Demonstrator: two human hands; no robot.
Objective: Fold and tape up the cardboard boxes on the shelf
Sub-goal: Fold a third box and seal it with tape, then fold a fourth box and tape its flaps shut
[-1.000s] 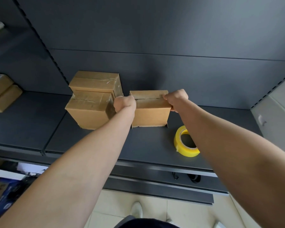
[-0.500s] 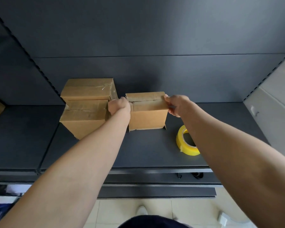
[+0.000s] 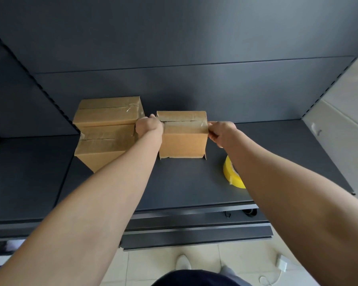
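**Box** (image 3: 183,139): plain brown cardboard, upright toward the back of the dark shelf (image 3: 174,188), just right of a stack (image 3: 105,131) of two similar boxes. The top flaps are folded shut and meet along a seam running left to right. Clear tape (image 3: 203,123) glints over the seam and down the upper right corner. The lower front edge is ragged.

**Left hand** (image 3: 148,126): arm outstretched, fingers curled on the box's upper left edge, gripping it between box and stack.

**Right hand** (image 3: 221,131): arm outstretched, fingers curled, tips pinching the upper right edge where the tape ends.

**Roll** (image 3: 233,175): yellow, standing on edge near the box's right side, partly hidden by the right forearm.
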